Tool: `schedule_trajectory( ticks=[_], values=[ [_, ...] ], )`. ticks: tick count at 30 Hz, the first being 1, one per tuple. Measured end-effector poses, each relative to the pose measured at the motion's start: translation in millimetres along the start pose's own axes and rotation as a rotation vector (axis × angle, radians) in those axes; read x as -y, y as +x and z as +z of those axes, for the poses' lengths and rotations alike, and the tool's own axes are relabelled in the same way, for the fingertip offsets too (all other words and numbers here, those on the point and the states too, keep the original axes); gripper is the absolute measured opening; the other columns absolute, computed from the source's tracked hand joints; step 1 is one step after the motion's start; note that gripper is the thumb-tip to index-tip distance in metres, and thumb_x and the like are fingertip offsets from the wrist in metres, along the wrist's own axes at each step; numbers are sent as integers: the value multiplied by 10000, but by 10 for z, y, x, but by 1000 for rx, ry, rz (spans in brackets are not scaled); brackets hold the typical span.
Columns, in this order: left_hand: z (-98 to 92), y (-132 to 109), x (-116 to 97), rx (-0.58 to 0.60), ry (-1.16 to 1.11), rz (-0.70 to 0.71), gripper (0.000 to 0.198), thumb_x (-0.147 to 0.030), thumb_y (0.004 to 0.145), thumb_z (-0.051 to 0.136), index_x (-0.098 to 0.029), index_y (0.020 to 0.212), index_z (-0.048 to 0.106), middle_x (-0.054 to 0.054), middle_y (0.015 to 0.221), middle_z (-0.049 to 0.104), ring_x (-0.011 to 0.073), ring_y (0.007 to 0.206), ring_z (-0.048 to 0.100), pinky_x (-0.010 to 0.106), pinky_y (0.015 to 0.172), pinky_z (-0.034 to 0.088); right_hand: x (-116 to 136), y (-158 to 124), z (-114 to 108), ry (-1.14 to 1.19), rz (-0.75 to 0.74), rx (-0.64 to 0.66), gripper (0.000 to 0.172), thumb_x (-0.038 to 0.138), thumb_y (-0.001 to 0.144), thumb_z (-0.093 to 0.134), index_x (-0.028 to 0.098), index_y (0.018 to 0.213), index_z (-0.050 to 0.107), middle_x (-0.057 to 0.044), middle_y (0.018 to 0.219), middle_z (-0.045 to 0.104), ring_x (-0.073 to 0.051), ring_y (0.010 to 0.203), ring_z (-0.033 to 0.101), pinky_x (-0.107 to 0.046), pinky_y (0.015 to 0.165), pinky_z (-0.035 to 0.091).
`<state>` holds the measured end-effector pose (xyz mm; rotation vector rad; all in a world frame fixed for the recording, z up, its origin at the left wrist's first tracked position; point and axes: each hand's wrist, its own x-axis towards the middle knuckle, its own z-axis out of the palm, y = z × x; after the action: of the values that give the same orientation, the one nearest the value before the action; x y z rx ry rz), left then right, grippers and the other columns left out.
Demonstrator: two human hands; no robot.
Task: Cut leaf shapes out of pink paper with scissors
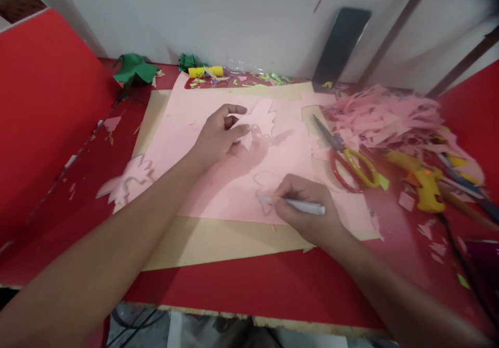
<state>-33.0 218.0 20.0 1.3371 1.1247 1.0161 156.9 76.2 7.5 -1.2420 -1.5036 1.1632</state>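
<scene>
Open room on pink sheet [218,181] at 9 o'clock of right hand [304,210], bare up to left hand [218,137]. At 2 o'clock scissors [346,155] lie near, paper scrap pile [385,116] behind them. At 3 o'clock glue gun [423,181] and its cord [456,244] block the way. Red board [42,108] walls off 9 o'clock side. Table edge [249,285] at 6 o'clock is free. Green paper [134,69] and yellow roll [205,71] at far 11 o'clock.

Scissors [346,155] right of the paper sheet [218,181] (on cardboard [210,241]), scraps [385,116] behind.
</scene>
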Motion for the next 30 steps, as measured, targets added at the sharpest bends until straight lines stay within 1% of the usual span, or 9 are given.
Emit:
schedule_trajectory(
  ticks=[2, 6, 10, 13, 17, 20, 24, 27, 30],
  values=[
    [0, -2, -3, 4, 3, -3, 284, -141, 803, 676, -229, 1065, 608, -44, 716, 437, 79, 536, 428, 206, 457, 512, -7, -3, 1, 5, -2, -21, 130, 138, 818, 643, 211, 724, 590, 28, 640, 662, -104, 549, 554, -206, 505, 396],
    [-1, -2, 6, 4, 7, 5, 289, -143, 804, 667, -230, 1072, 605, -45, 705, 423, 88, 539, 421, 215, 452, 511, -7, 6, 5, 0, -8, 26, 135, 135, 807, 645, 210, 709, 593, 29, 620, 659, -102, 510, 546, -211, 487, 397],
    [-1, 2, 15, 6, 11, 15, 290, -148, 798, 675, -232, 1068, 609, -45, 705, 420, 85, 535, 416, 215, 460, 508, -8, 11, 6, 13, 1, -25, 128, 146, 820, 644, 211, 719, 601, 21, 640, 664, -117, 556, 584, -218, 507, 410],
    [-5, 4, 18, 6, 14, 12, 287, -154, 799, 676, -232, 1067, 609, -47, 698, 413, 88, 539, 419, 211, 455, 503, -14, 9, 4, 1, 12, 15, 137, 145, 810, 652, 209, 701, 599, 26, 619, 653, -109, 525, 558, -216, 493, 401],
    [-8, 2, 14, 14, 4, 17, 287, -149, 800, 676, -228, 1067, 604, -54, 690, 405, 84, 534, 402, 202, 448, 500, -13, 13, -3, -7, 13, -11, 126, 151, 820, 642, 207, 716, 598, 14, 650, 677, -117, 560, 580, -218, 516, 417],
    [-5, -2, 8, 10, 4, 16, 292, -142, 800, 672, -223, 1071, 603, -52, 696, 411, 85, 538, 410, 204, 442, 502, -3, 21, -7, -22, 9, 20, 131, 150, 809, 647, 202, 698, 600, 16, 640, 672, -108, 543, 555, -213, 503, 406],
    [-6, 0, 12, 7, 3, 17, 296, -150, 797, 678, -223, 1075, 606, -47, 703, 426, 87, 546, 416, 205, 446, 506, 13, 20, -4, -14, 15, -13, 123, 154, 817, 640, 199, 711, 597, 21, 634, 664, -97, 539, 541, -201, 500, 409],
    [-11, 5, 26, 10, 3, 21, 300, -161, 790, 688, -233, 1070, 611, -43, 707, 431, 87, 550, 419, 205, 455, 511, 39, 14, 1, 0, 9, 27, 130, 154, 806, 643, 199, 694, 593, 30, 593, 630, -96, 524, 527, -201, 485, 404],
    [-12, 6, 33, 18, -6, 27, 294, -158, 787, 688, -244, 1058, 614, -41, 708, 434, 82, 549, 424, 191, 464, 499, 89, 27, -15, -10, -35, -60, 140, 148, 779, 637, 202, 663, 579, 33, 570, 605, -90, 482, 488, -204, 441, 371]
  ],
)
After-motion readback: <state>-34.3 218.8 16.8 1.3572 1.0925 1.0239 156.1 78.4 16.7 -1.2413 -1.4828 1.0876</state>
